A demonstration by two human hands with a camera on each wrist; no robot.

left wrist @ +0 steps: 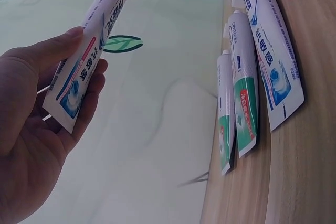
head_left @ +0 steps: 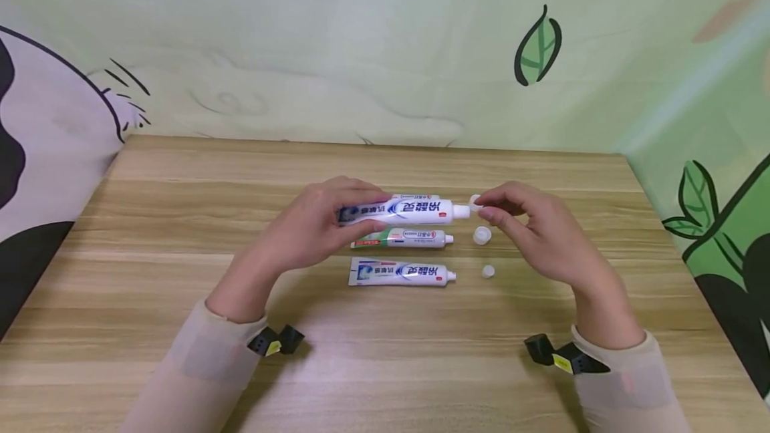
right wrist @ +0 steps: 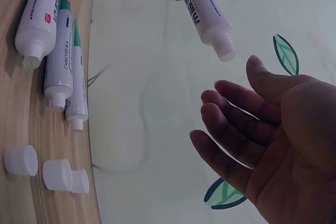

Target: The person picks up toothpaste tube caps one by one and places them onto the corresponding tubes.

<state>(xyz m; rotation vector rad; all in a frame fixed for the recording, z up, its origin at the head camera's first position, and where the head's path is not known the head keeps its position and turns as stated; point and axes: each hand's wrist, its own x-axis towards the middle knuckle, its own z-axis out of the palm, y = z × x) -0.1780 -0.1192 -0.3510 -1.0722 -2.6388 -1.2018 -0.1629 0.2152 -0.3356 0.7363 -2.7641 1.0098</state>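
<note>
Pale-green printed backdrop (head_left: 337, 52) meets wood-grain table (head_left: 409, 366); centre-frame, left hand (head_left: 309, 226) pinches white-and-blue plastic toothpaste tube (head_left: 427, 212), partly hiding another tube (head_left: 416, 196); right hand (head_left: 544, 239), fingers parted, empty, partly covers white cap (head_left: 473, 200)

both forearms, the left (head_left: 186, 379) and the right (head_left: 628, 386), slant forward and inward, pale sleeves (head_left: 628, 379) ending at bare wrists (head_left: 240, 293). the left hand (head_left: 319, 222) is clenched in a grip, its thumb (left wrist: 58, 51) pressing opposite the curled fingers (left wrist: 94, 85). to its right and apart from it, the right hand (head_left: 541, 232) points back toward it, fingers (right wrist: 228, 132) loosely bent and slightly spread, thumb (right wrist: 268, 80) standing away from their tips. both hands are raised to similar height.
</note>
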